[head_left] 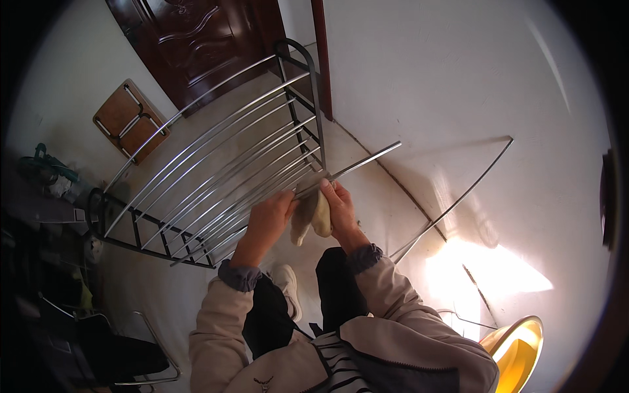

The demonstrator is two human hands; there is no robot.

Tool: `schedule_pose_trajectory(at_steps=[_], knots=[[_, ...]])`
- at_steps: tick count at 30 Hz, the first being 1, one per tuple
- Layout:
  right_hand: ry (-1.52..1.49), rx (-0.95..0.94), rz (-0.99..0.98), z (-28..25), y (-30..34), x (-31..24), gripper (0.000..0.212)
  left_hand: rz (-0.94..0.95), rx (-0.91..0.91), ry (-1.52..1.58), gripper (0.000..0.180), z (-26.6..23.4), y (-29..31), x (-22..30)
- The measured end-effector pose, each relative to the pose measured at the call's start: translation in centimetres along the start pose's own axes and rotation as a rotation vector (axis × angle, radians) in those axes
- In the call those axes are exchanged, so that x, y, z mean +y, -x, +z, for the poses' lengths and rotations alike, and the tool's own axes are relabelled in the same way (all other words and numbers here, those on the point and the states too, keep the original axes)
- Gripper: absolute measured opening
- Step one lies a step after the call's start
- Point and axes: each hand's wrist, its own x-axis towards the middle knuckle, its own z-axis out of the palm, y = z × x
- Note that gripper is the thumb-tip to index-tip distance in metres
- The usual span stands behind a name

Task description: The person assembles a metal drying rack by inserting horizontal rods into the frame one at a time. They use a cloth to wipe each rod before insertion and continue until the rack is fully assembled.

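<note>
In front of me a long thin metal rod (370, 159) slants from lower left to upper right. My left hand (270, 219) is closed around the rod, close to my right hand. A beige cloth (320, 215) is wrapped on the rod and hangs below it in two loose flaps. My right hand (339, 208) closes on this cloth, pressing it against the rod. Just beyond and to the left stands a rack (223, 147) of silver tubes between two black end frames. The left stretch of the rod overlaps the rack's tubes, so its far end is hard to tell.
A dark brown door (190, 39) is at the back, with a folding stool (134, 121) against the wall left of it. Another thin rod (468, 193) leans at the right wall. A yellow basin (517, 354) sits lower right; a metal-framed chair (147, 357) is lower left.
</note>
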Motion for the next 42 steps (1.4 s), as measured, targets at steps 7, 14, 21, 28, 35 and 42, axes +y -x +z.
schedule_pose_trajectory(at_steps=[7,14,21,28,35,42], knots=[[-0.161,0.293,-0.031,-2.6,-1.8,-1.9,0.033,-0.101,-0.005,0.123,0.019,-1.0,5.9,-4.6],[-0.058,0.146,0.183,0.5,-0.6,3.9,0.036,-0.062,0.066,0.096,0.017,0.3,5.6,-4.9],[-0.083,0.283,0.098,-2.7,-3.2,1.6,0.031,-0.062,0.062,0.062,0.017,-1.9,7.3,-5.3],[0.074,0.428,-0.077,-15.3,-7.5,-3.9,0.043,-0.094,0.007,-0.008,0.018,-5.7,13.5,-8.8],[0.089,0.334,-0.141,-21.4,-6.5,-8.2,0.047,-0.315,0.081,0.087,0.017,-8.5,15.6,-9.9],[-0.037,0.239,-0.06,-13.1,-6.3,-5.6,0.048,-0.113,0.084,0.053,0.02,-3.6,10.7,-8.3]])
